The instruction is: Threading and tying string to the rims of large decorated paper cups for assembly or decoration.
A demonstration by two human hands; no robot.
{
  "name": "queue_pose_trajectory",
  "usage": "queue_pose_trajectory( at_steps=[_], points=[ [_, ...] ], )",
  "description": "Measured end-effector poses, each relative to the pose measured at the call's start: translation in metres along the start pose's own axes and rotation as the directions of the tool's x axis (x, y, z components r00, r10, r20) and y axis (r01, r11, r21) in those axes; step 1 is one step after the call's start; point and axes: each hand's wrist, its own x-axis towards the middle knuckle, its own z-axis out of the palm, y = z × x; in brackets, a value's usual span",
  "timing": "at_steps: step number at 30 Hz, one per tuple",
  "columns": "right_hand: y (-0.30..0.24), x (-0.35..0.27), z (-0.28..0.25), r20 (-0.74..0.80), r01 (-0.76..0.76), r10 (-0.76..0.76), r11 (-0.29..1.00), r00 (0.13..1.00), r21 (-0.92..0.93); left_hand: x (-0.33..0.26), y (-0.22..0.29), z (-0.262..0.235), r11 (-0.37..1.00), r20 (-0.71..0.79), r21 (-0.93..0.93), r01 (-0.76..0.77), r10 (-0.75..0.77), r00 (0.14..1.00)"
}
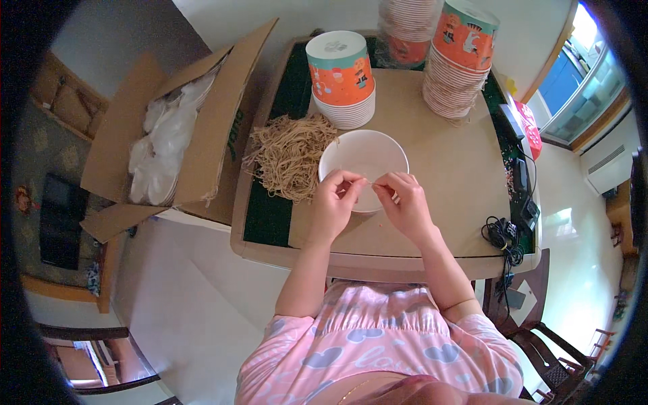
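A white paper bucket point(364, 152) stands on the table in front of me with its round mouth up. Over its near rim, my left hand point(337, 192) and my right hand point(405, 196) meet, thumbs and forefingers pinched. Between the fingertips runs a short bit of thin cord point(369, 183), mostly hidden by the fingers. Left of the bucket lies a tangled heap of beige cords point(290, 155). Just behind it, an upside-down stack of orange and teal printed paper buckets point(341, 77) rests on the table.
Farther back stand a taller bucket stack point(462, 57) with cords hanging along it and a plastic-wrapped stack point(408, 30). An open cardboard box point(233, 115) holding white plastic-wrapped items is at the left. Black cables point(503, 236) and adapters line the table's right edge.
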Motion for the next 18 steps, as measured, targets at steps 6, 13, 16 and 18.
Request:
queue_pose_trajectory(
  at_steps=[6,13,16,18],
  points=[
    [0.000,-0.003,-0.005,-0.025,-0.116,0.117,0.992,0.993,0.057,-0.002,0.011,0.001,0.974,0.026,0.189,-0.126,0.123,0.992],
    [-0.006,-0.007,-0.016,0.065,-0.211,0.202,0.907,0.977,0.364,-0.011,0.030,0.009,0.962,0.077,0.233,-0.143,0.128,0.989],
    [-0.002,-0.010,-0.020,-0.009,-0.094,0.102,0.946,0.995,0.310,-0.010,0.037,0.012,0.966,0.109,0.185,-0.184,0.165,0.980],
    [-0.008,-0.009,-0.027,-0.020,-0.095,0.109,0.928,0.994,0.359,-0.008,0.042,0.013,0.969,0.130,0.163,-0.184,0.164,0.978]
  ],
)
